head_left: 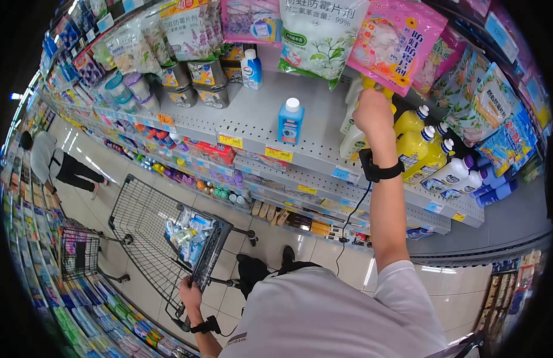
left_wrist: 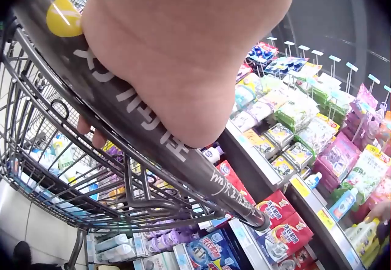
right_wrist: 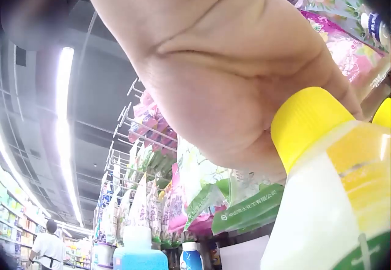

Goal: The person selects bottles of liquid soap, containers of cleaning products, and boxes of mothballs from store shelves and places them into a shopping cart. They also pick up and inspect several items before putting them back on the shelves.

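My left hand [head_left: 190, 293] grips the dark handle [left_wrist: 131, 108] of a wire shopping cart [head_left: 154, 209], its fingers wrapped round the bar. Over at the shelf, my right hand [head_left: 374, 111] is among pale bottles with yellow caps, its knuckles up and its fingertips hidden. In the right wrist view one such bottle [right_wrist: 330, 178], with a yellow cap, stands close before the heel of that hand; I cannot tell whether the fingers hold a bottle. Left of it on the shelf stands a blue bottle [head_left: 291, 122] with a white cap.
Bags of mothballs [head_left: 321, 39] hang above the shelf [head_left: 240, 113]. Yellow bottles [head_left: 430, 152] and purple-capped white bottles [head_left: 451, 174] stand to the right. Packs [head_left: 193, 232] lie in the cart. Another person [head_left: 55, 158] stands down the aisle near a second cart [head_left: 79, 250].
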`<state>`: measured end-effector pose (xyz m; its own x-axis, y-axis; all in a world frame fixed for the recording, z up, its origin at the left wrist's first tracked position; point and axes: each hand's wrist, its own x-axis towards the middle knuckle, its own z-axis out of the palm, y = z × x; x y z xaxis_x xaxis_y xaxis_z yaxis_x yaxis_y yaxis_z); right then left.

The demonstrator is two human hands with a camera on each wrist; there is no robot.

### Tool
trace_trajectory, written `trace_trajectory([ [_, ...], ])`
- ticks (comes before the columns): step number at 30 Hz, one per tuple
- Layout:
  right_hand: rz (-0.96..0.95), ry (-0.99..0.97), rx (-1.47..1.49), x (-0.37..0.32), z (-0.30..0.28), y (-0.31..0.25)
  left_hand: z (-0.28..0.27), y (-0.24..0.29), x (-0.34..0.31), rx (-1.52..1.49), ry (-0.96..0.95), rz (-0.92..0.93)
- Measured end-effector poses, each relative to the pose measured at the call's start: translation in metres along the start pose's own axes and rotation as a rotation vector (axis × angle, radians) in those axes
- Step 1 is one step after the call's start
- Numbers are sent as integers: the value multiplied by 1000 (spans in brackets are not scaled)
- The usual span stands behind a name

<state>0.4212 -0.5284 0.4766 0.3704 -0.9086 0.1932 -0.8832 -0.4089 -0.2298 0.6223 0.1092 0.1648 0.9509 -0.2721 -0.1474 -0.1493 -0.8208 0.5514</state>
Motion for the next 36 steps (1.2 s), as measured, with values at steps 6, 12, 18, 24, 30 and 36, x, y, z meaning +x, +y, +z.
trace_trajectory([
  [6,-207,350,68,-35,-9,-8,-5,8,-2,-3,-4,9],
  [12,-403,471,224,-86,-48,-31,-4,11,-2,28,24,-44],
  [18,-508,649,272,-168,-89,-54,-5,15,-3,46,7,-66],
  [24,-738,198,600,-212,-62,-101,-4,18,-7,29,50,-123],
  [30,-1083,-236,856,-239,80,-199,-4,19,-10,51,66,-147],
  [36,-1182,-402,944,-278,244,-251,-8,29,-14,24,108,-156],
])
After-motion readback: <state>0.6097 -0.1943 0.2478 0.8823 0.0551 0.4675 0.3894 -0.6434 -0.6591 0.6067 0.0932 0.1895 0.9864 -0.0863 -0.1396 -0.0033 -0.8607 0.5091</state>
